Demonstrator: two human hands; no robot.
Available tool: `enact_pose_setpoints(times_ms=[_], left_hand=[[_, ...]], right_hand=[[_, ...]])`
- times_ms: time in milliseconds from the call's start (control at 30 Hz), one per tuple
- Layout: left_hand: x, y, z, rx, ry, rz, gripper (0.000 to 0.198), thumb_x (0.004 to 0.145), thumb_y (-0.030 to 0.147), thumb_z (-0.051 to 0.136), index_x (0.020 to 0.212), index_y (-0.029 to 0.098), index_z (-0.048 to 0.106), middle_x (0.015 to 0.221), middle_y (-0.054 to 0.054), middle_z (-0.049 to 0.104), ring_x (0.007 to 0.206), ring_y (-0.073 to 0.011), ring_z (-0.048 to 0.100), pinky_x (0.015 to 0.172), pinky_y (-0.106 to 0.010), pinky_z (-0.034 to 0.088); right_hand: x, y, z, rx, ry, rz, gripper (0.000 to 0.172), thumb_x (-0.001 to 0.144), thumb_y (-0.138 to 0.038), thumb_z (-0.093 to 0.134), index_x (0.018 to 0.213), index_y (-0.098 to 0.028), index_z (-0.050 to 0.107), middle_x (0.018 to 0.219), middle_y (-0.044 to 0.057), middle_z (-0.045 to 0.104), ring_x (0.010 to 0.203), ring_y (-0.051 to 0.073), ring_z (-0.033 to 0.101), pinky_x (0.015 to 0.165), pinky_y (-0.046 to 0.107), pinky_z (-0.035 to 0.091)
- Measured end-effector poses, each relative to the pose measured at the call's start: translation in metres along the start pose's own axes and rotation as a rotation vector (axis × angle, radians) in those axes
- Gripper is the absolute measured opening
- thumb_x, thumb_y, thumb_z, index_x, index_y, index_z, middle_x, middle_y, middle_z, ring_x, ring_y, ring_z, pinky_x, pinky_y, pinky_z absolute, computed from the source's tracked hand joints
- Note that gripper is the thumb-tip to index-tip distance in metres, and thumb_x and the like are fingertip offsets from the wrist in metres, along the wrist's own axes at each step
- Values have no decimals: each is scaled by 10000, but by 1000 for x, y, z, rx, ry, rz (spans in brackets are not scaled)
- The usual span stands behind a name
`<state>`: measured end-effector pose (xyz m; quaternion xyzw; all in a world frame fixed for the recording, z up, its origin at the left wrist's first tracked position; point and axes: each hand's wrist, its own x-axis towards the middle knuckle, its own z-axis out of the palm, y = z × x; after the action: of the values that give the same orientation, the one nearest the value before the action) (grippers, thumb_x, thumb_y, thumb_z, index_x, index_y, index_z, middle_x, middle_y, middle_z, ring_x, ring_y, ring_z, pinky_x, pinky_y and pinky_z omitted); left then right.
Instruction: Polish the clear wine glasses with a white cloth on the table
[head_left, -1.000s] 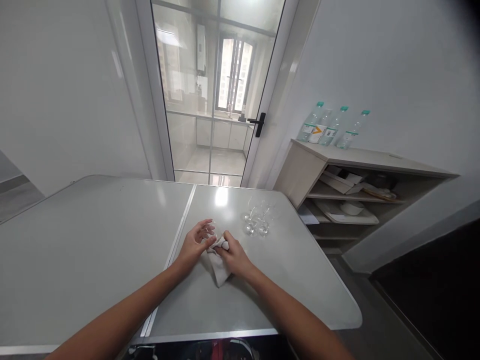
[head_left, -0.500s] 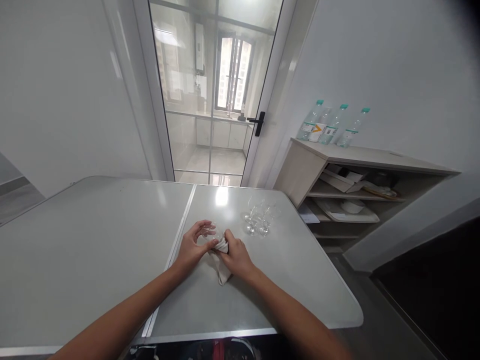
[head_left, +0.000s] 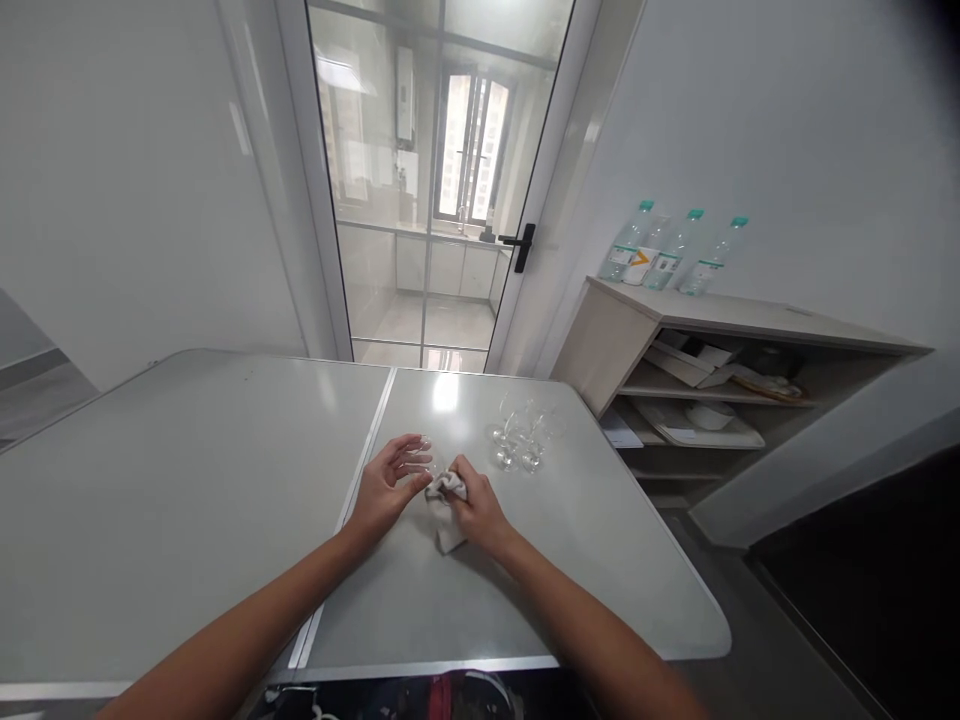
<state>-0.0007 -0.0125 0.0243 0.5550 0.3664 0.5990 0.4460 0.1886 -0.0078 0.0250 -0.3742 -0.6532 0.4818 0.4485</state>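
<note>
My left hand [head_left: 388, 487] curves its fingers and thumb around a clear glass [head_left: 428, 459], whose outline is faint and partly hidden by the fingers. My right hand [head_left: 480, 510] grips a white cloth [head_left: 448, 525] bunched at the top, its loose end hanging down toward the table. The bunched part of the cloth is close to the left thumb and the glass; whether it touches the glass I cannot tell. Several clear glasses [head_left: 517, 445] stand close together on the table to the right, beyond my right hand.
The grey table [head_left: 225, 520] has a metal seam [head_left: 373, 430] across it. Behind it is a glazed door [head_left: 427, 230] with a black handle [head_left: 523, 248]. On the right stands a shelf unit [head_left: 622, 320] with plastic bottles [head_left: 667, 255] on top and boxes and trays inside.
My right hand has shifted slightly with the cloth, which is now bunched higher and its hanging end has swung a little right and up. My left hand stays around the glass.
</note>
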Motion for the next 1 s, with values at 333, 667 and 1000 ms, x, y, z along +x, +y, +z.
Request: enact_pose_setpoints(times_ms=[333,667,1000], left_hand=[[-5,2,0,-17,-162,235,649,842,365,796,1411,204,529,1345,-192,626,1198,-320,660,1006,-535,580],[-15,5,-4,370,-208,655,707,846,263,788,1468,210,455,1313,-176,618,1245,-308,620,995,-499,601],[-12,6,-5,660,-486,918,655,966,201,605,1557,136,331,1379,-243,602,1338,-323,562,975,-493,596]], right_hand=[[8,7,-4,580,191,227,368,691,-365,852,802,-226,530,682,-65,518,610,111,474,592,224,380],[8,-3,-3,624,128,346,445,704,-533,836,859,-214,567,735,-25,599,622,142,536,600,267,444],[13,14,-17,216,201,315,457,584,-378,864,733,-220,463,626,-73,515,578,114,447,562,242,334]])
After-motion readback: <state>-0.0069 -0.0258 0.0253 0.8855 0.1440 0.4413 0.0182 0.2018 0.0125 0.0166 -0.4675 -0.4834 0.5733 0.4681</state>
